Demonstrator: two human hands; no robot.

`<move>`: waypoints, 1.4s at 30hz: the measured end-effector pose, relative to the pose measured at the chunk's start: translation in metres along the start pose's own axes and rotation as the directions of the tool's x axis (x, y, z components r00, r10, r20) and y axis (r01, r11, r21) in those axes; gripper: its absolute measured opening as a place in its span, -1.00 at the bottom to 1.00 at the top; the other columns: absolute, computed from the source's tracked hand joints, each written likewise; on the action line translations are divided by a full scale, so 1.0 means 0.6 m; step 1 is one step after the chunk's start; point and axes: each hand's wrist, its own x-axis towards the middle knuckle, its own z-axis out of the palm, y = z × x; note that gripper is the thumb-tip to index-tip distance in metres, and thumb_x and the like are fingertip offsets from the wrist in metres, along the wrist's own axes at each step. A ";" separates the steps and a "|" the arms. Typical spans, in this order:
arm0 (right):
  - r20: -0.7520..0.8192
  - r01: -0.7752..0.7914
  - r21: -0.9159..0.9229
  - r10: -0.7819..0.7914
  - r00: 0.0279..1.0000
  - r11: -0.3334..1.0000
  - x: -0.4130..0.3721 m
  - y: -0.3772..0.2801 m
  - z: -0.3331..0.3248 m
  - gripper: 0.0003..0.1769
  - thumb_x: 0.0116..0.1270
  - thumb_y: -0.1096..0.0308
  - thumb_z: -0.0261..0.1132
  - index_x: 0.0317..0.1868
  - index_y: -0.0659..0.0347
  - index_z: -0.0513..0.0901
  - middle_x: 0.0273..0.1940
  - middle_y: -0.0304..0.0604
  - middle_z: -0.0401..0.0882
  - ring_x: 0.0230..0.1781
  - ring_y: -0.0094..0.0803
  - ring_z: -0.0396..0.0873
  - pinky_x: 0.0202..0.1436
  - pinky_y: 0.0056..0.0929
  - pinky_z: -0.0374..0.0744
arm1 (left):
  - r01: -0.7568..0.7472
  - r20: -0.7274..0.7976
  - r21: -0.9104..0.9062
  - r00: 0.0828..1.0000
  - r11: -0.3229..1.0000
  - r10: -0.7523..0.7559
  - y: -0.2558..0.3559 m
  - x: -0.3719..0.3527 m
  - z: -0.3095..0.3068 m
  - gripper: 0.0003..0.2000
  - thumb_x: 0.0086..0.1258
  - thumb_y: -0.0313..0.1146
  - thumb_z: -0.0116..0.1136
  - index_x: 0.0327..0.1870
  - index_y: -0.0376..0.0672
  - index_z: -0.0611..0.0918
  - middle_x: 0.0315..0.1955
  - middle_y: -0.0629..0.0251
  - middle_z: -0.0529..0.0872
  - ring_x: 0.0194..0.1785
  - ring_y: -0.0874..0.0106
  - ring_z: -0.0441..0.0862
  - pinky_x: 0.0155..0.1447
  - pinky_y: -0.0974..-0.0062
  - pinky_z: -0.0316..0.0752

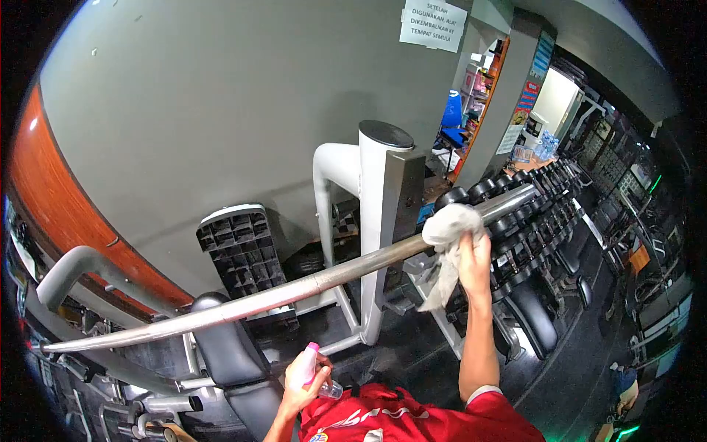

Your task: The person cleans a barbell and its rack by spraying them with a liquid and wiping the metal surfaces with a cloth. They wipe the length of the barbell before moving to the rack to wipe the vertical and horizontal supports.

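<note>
Pinches a bunched white cloth (451,222) in the right hand (473,265) over the barbell (317,283) just ahead, likely to hug its curve, and clasps a pink-capped bottle (311,359) inside the left hand (300,384), apparently keeping it clear below.

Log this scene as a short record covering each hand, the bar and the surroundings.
left hand: holding a pink-and-clear bottle
right hand: holding a white cloth against the barbell
barbell state: bare metal, no plates visible
behind barbell: white rack post, grey wall with printed notice
lower left: black padded bench
right side: rows of dumbbells
</note>
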 end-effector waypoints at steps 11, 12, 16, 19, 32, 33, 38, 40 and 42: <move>-0.344 0.111 0.133 -0.060 0.937 0.985 0.028 -0.025 0.033 -0.67 0.49 0.32 -0.01 0.13 0.31 0.45 -0.04 -0.20 0.55 -0.02 -0.51 0.49 0.08 -0.50 0.42 | 0.004 0.080 0.061 0.997 0.998 -0.009 -0.002 0.012 0.017 -0.86 0.30 -0.57 0.13 -0.18 -0.32 0.47 -0.41 0.25 0.59 -0.47 0.53 0.60 -0.39 0.57 0.51; -0.417 0.311 -0.139 -0.341 0.843 0.940 0.044 -0.031 0.040 -0.68 0.49 0.31 -0.01 0.07 0.35 0.50 -0.02 -0.13 0.58 -0.01 -0.44 0.52 0.10 -0.45 0.43 | 0.011 0.069 0.033 0.998 0.999 -0.013 -0.001 0.012 0.019 -0.86 0.30 -0.57 0.12 -0.18 -0.33 0.47 -0.41 0.24 0.59 -0.47 0.53 0.60 -0.39 0.57 0.52; 0.055 0.538 -0.609 -0.646 0.761 0.583 0.053 -0.051 0.092 -0.53 0.10 0.65 0.13 0.07 0.17 0.55 0.14 0.02 0.49 0.16 -0.10 0.47 0.24 -0.27 0.44 | 0.005 0.050 -0.025 0.999 1.000 -0.004 -0.011 0.011 0.022 -0.86 0.31 -0.59 0.10 -0.16 -0.33 0.46 -0.38 0.22 0.59 -0.48 0.53 0.60 -0.39 0.57 0.52; 0.158 0.548 -0.639 -0.604 0.781 0.541 0.023 -0.048 0.090 -0.44 -0.02 0.71 0.10 0.04 0.11 0.58 0.14 -0.04 0.50 0.15 -0.12 0.48 0.20 -0.25 0.49 | 0.018 0.035 -0.118 0.999 0.993 -0.014 0.000 0.009 0.029 -0.85 0.31 -0.61 0.10 -0.15 -0.34 0.45 -0.37 0.21 0.60 -0.47 0.51 0.60 -0.39 0.56 0.53; -0.541 0.039 0.012 -0.026 0.841 0.999 -0.032 0.028 -0.023 -0.62 0.47 0.30 0.03 0.17 0.36 0.40 0.13 -0.07 0.47 0.10 -0.36 0.45 0.21 -0.42 0.37 | 0.008 -0.003 -0.199 1.000 0.980 -0.009 -0.017 0.005 0.032 -0.84 0.31 -0.61 0.09 -0.13 -0.36 0.43 -0.37 0.18 0.60 -0.47 0.49 0.61 -0.40 0.55 0.54; -0.553 0.140 -0.028 -0.132 0.822 0.990 -0.044 0.035 -0.017 -0.65 0.46 0.40 -0.04 0.15 0.43 0.43 0.14 0.00 0.46 0.16 -0.31 0.42 0.28 -0.36 0.30 | 0.004 -0.012 -0.177 1.000 0.984 -0.006 -0.017 0.006 0.030 -0.84 0.31 -0.60 0.09 -0.13 -0.36 0.44 -0.37 0.18 0.60 -0.47 0.50 0.61 -0.40 0.55 0.54; -0.443 0.063 0.151 0.011 0.897 0.987 -0.127 0.118 0.029 -0.58 0.48 0.31 0.00 0.25 0.34 0.34 0.20 -0.09 0.40 0.18 -0.38 0.38 0.25 -0.41 0.32 | 0.025 -0.028 -0.097 0.999 0.995 -0.028 -0.019 0.006 0.032 -0.85 0.32 -0.58 0.09 -0.14 -0.35 0.44 -0.38 0.19 0.60 -0.49 0.51 0.61 -0.40 0.57 0.54; -0.391 -0.065 0.107 0.102 0.915 0.992 -0.144 0.130 0.035 -0.61 0.44 0.41 -0.01 0.22 0.37 0.36 0.15 -0.06 0.44 0.13 -0.36 0.42 0.21 -0.40 0.34 | 0.018 -0.032 -0.075 0.999 0.997 -0.020 -0.027 0.007 0.033 -0.84 0.31 -0.58 0.11 -0.15 -0.35 0.45 -0.38 0.20 0.61 -0.50 0.50 0.62 -0.41 0.57 0.53; -0.356 -0.013 -0.095 -0.022 0.934 0.995 -0.148 0.126 0.040 -0.65 0.40 0.49 -0.01 0.16 0.42 0.39 0.06 0.01 0.50 0.07 -0.30 0.47 0.14 -0.37 0.39 | 0.013 -0.043 -0.080 0.999 0.997 -0.017 -0.026 0.007 0.035 -0.84 0.30 -0.58 0.11 -0.14 -0.35 0.45 -0.38 0.20 0.61 -0.49 0.50 0.62 -0.41 0.57 0.54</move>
